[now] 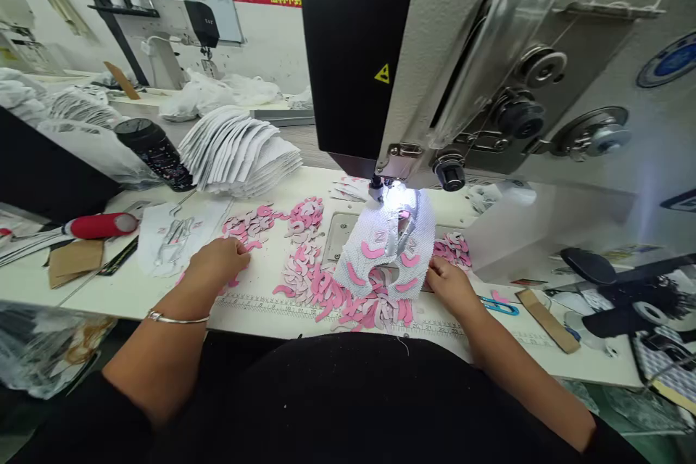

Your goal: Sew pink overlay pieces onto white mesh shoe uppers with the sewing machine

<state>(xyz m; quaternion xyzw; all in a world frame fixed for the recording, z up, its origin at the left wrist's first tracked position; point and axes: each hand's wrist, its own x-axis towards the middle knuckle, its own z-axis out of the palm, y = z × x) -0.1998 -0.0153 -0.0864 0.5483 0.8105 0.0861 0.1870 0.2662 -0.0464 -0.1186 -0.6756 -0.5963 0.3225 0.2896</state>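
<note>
Under the lit needle of the sewing machine [387, 192] lies a white mesh shoe upper [353, 250] with pink curved patches and grey N-like marks. My right hand [449, 281] pinches the upper's right edge between thumb and fingers. On the left, my left hand [220, 261] is closed at the edge of a pile of loose pink curved pieces [255, 223], its fingertips on one piece. More pink pieces [326, 290] are heaped in front of the upper and partly beneath it. Some pink pieces [454, 250] also lie behind my right hand.
A stack of white mesh uppers [239, 152] stands at the back left beside a black tumbler [155, 152]. A red-handled tool [103, 225] lies far left. Blue snips [500, 306] and a brown cardboard strip [548, 320] are at right. A ruler tape [272, 299] runs along the front edge.
</note>
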